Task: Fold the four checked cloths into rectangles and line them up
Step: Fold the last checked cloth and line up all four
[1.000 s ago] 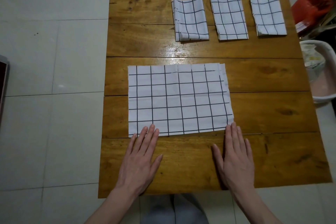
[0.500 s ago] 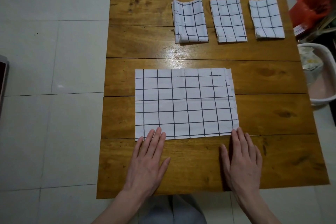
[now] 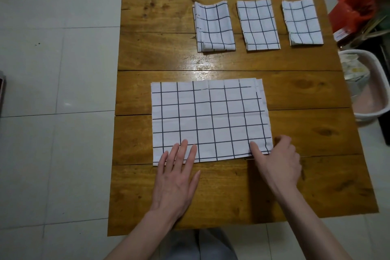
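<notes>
Since half a second ago: right hand [image 3: 278, 160] curled, grip now pinching near right corner of big cloth [image 3: 211, 120]; left hand [image 3: 179, 175] flat, open, fingertips on its near edge. Three folded cloths [image 3: 258, 25] lined up along far surface [image 3: 232, 192] edge.

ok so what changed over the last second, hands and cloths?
The right hand went from lying flat to pinching the near right corner of the big cloth. The left hand slid forward, fingertips now pressing on the cloth's near edge. The three folded cloths at the far edge of the table stayed put.
</notes>
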`<state>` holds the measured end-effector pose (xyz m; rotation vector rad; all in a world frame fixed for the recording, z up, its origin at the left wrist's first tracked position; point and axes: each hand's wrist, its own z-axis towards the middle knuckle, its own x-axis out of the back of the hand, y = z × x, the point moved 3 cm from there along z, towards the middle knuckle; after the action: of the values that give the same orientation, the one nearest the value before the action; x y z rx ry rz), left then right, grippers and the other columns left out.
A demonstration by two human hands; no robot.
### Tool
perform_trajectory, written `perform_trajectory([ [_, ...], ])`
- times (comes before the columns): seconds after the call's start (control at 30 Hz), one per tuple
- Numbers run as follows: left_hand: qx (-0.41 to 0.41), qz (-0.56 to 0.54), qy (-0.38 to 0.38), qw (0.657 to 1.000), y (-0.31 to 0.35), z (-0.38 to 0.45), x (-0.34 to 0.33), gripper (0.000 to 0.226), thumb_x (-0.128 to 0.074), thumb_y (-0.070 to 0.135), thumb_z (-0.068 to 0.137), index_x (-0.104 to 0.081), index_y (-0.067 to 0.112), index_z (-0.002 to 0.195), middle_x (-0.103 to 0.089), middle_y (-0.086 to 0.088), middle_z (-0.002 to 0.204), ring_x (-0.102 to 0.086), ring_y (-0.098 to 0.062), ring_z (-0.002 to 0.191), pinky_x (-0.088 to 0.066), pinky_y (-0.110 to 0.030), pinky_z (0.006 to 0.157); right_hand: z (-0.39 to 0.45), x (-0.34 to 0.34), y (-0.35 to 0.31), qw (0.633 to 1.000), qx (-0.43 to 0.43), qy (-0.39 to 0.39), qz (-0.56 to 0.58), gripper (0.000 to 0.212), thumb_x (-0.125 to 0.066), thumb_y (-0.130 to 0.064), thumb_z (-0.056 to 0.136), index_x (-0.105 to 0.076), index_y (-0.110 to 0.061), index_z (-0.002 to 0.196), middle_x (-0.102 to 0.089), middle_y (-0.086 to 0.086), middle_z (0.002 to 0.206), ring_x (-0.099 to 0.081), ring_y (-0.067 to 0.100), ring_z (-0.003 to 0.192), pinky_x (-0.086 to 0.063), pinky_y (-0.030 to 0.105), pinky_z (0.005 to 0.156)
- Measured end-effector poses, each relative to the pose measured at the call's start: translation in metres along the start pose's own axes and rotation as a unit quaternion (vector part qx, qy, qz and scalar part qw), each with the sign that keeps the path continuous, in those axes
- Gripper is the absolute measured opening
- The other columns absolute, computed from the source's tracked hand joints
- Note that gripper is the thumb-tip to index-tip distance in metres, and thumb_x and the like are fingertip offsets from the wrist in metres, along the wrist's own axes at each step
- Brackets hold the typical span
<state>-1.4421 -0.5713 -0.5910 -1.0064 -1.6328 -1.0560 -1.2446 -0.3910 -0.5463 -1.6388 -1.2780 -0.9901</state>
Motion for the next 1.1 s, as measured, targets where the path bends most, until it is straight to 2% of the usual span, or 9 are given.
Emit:
perform_trajectory([
  [0.23,0.003,0.005,-0.005,1.0,-0.001,0.0,-0.006,0.067,-0.027,0.052,0.107,-0.02,0.02,0.166,-0.02,-0.011,0.172,-0.021,-0.029,0.159,-0.026,-0.052,0.121,-0.002,-0.002,-0.002,0.977,-0.04,-0.052,0.205,0.065,-0.074,-0.038,0.092,-0.046,-0.005,0.141,-0.05,0.016,0.136,-0.05,0.035,0.123,-0.046,0.05,0.099],
  [0.37,0.004,0.003,-0.008,1.0,0.0,0.0,-0.004,0.067,-0.026,0.053,0.108,-0.021,0.02,0.166,-0.02,-0.011,0.172,-0.021,-0.029,0.159,-0.025,-0.052,0.122,-0.013,-0.001,-0.002,0.924,-0.053,-0.037,0.376,0.046,-0.073,-0.021,0.093,-0.051,-0.016,0.132,-0.061,0.0,0.122,-0.06,0.024,0.109,-0.053,0.042,0.089],
  [0.43,0.006,-0.003,-0.006,1.0,0.002,-0.001,-0.003,0.066,-0.026,0.053,0.108,-0.023,0.02,0.165,-0.022,-0.011,0.172,-0.023,-0.029,0.158,-0.025,-0.051,0.121,-0.015,0.001,0.0,0.895,-0.054,-0.028,0.442,0.036,-0.074,-0.017,0.093,-0.057,-0.017,0.124,-0.069,0.002,0.112,-0.068,0.02,0.098,-0.055,0.034,0.076],
  [0.5,-0.001,-0.006,-0.011,1.0,0.006,-0.002,-0.002,0.066,-0.025,0.054,0.108,-0.022,0.021,0.165,-0.022,-0.01,0.172,-0.023,-0.029,0.158,-0.028,-0.052,0.121,-0.017,0.004,0.001,0.868,-0.066,-0.02,0.491,0.04,-0.076,-0.022,0.093,-0.059,-0.013,0.128,-0.071,0.007,0.117,-0.069,0.021,0.103,-0.058,0.035,0.08],
  [0.6,-0.017,-0.005,-0.014,1.0,0.01,-0.004,-0.003,0.068,-0.026,0.056,0.107,-0.021,0.021,0.166,-0.018,-0.01,0.173,-0.019,-0.028,0.159,-0.032,-0.053,0.121,-0.024,0.015,-0.005,0.861,-0.019,0.001,0.508,0.028,-0.073,-0.024,0.096,-0.067,-0.014,0.121,-0.074,0.002,0.11,-0.068,0.021,0.107,-0.057,0.037,0.09],
  [0.67,-0.017,-0.004,-0.009,1.0,0.011,-0.004,-0.002,0.068,-0.028,0.056,0.107,-0.021,0.022,0.166,-0.018,-0.009,0.173,-0.019,-0.027,0.159,-0.028,-0.052,0.121,-0.035,0.026,-0.015,0.859,0.036,0.011,0.511,0.005,-0.069,-0.022,0.099,-0.071,-0.024,0.104,-0.075,-0.006,0.095,-0.069,0.009,0.093,-0.056,0.025,0.081],
  [0.8,-0.004,-0.001,0.005,1.0,0.01,-0.005,0.001,0.071,-0.028,0.057,0.106,-0.023,0.018,0.165,-0.02,-0.009,0.173,-0.02,-0.026,0.159,-0.023,-0.05,0.121,-0.061,0.037,-0.042,0.878,0.133,0.056,0.457,0.022,-0.057,-0.029,0.105,-0.066,-0.023,0.086,-0.057,-0.001,0.084,-0.051,0.002,0.067,-0.039,0.01,0.057],
  [0.9,0.044,-0.004,0.03,0.999,0.001,-0.009,0.005,0.071,-0.032,0.056,0.104,-0.033,0.013,0.161,-0.032,-0.013,0.165,-0.03,-0.03,0.153,-0.025,-0.052,0.123,-0.076,0.026,-0.058,0.889,0.176,0.082,0.415,0.033,-0.053,-0.033,0.106,-0.073,-0.006,0.108,-0.056,-0.002,0.102,-0.058,0.005,0.086,-0.044,0.01,0.069],
  [1.1,0.089,-0.04,0.075,0.992,-0.022,-0.022,0.008,0.066,-0.034,0.053,0.101,-0.041,0.014,0.154,-0.046,-0.012,0.149,-0.04,-0.027,0.139,-0.045,-0.048,0.112,-0.104,0.0,-0.087,0.883,0.309,0.093,0.341,0.042,-0.048,-0.025,0.106,-0.059,-0.016,0.146,-0.051,0.003,0.149,-0.05,0.019,0.136,-0.048,0.032,0.107],
])
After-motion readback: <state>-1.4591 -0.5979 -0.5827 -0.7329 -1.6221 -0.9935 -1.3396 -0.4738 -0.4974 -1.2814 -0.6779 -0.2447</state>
